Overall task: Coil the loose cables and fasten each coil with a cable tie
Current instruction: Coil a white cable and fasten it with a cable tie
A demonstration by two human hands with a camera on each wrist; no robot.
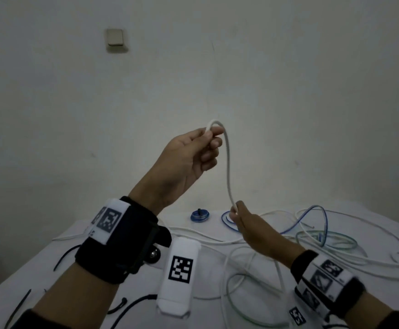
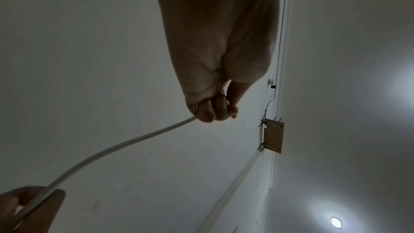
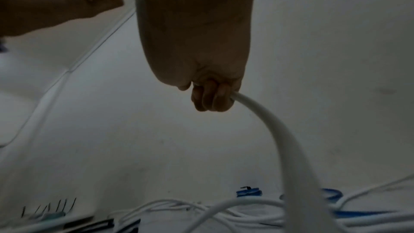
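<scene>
Here, the left hand is raised in front of the pale wall, its thumb and fingers pinched on the end of a white cable; the cable arches over the fingertips and hangs down to the right hand, whose curled fingers are closed round it lower down, above the far edge of the table. From the right hand the cable drops to the white tabletop, where it joins a loose tangle of other cables, white, blue and greenish, spread over the right half. A blue spool stands near the table's far edge, just left of the right hand. Several black ties lie apart on the left part of the table, some partly hidden by the left forearm. The left wrist view shows the left-hand fingers curled tight on the cable's end, with the stretch running down to the right hand. In the right wrist view the right hand grips the cable; the dim light leaves it unclear whether one strand or two pass through this fist. A switch plate sits on the wall, upper left.
</scene>
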